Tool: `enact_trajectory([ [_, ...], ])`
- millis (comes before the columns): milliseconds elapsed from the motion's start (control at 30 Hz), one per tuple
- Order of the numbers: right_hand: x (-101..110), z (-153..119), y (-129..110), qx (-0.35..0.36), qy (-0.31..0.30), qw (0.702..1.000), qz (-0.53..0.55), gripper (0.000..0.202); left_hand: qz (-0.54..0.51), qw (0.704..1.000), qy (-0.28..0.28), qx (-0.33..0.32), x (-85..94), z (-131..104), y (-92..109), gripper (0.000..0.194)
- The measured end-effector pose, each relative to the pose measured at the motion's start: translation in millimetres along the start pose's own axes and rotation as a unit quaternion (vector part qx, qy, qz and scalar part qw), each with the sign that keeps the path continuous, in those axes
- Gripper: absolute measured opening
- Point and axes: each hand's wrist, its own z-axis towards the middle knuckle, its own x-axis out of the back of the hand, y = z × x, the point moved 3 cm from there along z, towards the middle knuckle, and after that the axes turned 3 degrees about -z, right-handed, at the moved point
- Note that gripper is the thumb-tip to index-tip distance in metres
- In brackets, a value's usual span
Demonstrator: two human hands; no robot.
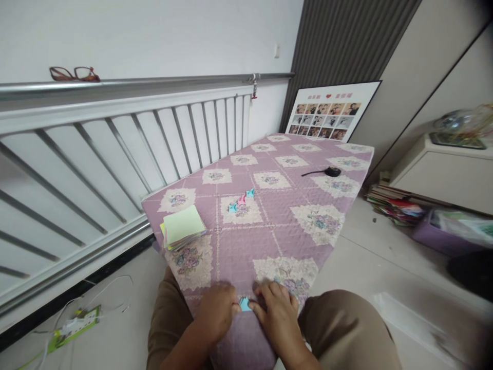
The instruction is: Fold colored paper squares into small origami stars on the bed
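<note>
A small light-blue folded paper is at the near edge of the table, between my two hands. My left hand is closed, its thumb and bent forefinger pinching the paper's left side. My right hand has curled fingers resting on the cloth, with thumb and forefinger at the paper's right corner. Farther up the table lie a blue folded paper piece, a pink one and another blue one in a slanting row. A stack of coloured paper squares, pale green on top, sits to the left.
A quilted purple cloth with floral patches covers the table. A black object with a thin strap lies toward the far right. A white radiator runs along the left. Glasses rest on the pipe above it. A power strip is on the floor.
</note>
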Motion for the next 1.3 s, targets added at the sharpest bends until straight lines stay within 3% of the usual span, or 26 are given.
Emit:
enact_trajectory([
  [333,5.2,-6.8,0.9,0.094,-0.041,0.994,0.024,0.017,-0.108,0.992,0.064,-0.003,-6.2,-11.6,-3.7,0.015],
  [467,6.8,-7.6,2.4,0.105,-0.059,0.992,0.048,0.022,-0.111,0.990,0.089,-0.013,-8.0,-15.8,0.7,0.010],
  [667,11.5,-6.7,-1.3,0.108,-0.062,0.990,0.074,0.005,-0.070,0.989,0.131,-0.025,-13.4,-22.2,3.9,0.011],
  [767,12.0,-6.4,-4.8,0.111,-0.058,0.989,0.083,0.008,-0.073,0.986,0.148,-0.036,-16.3,-24.8,4.9,0.013],
  [1300,-3.8,-4.4,-9.8,0.121,-0.085,0.970,0.193,0.012,-0.109,0.974,0.170,-0.102,-24.6,-20.3,1.8,0.018],
])
